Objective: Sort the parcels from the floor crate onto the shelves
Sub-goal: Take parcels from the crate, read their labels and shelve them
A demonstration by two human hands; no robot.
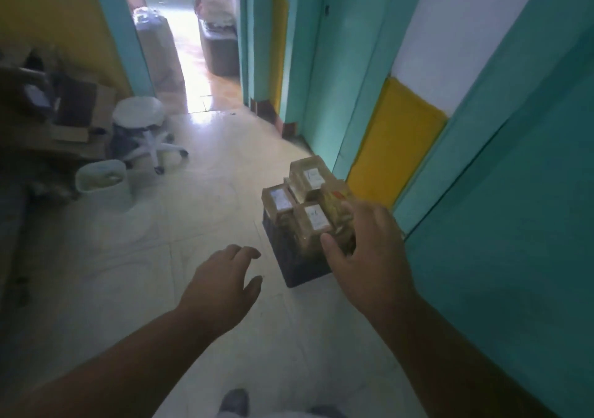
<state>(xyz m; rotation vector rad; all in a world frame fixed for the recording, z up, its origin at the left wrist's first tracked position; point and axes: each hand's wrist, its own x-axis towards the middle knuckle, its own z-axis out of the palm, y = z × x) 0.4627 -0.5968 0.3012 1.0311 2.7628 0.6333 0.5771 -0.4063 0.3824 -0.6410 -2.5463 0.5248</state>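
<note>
A dark crate (pixel 297 261) stands on the pale tiled floor by the teal wall. Several brown taped parcels with white labels fill it: one at the back (pixel 308 178), one at the left (pixel 279 200), one in front (pixel 313 224). My right hand (pixel 363 250) hovers over the crate's right side with fingers spread, its fingertips at a yellowish parcel (pixel 336 200); I cannot tell whether it touches. My left hand (pixel 221 284) is stretched out to the left of the crate, fingers relaxed, holding nothing. No shelves are in view.
A white swivel stool (pixel 141 125) and a white bin (pixel 104 184) stand at the left, beside a low pile of cardboard boxes (pixel 64 112). A doorway (pixel 193 64) opens ahead into a bright corridor. Teal and yellow wall panels (pixel 395 147) run along the right.
</note>
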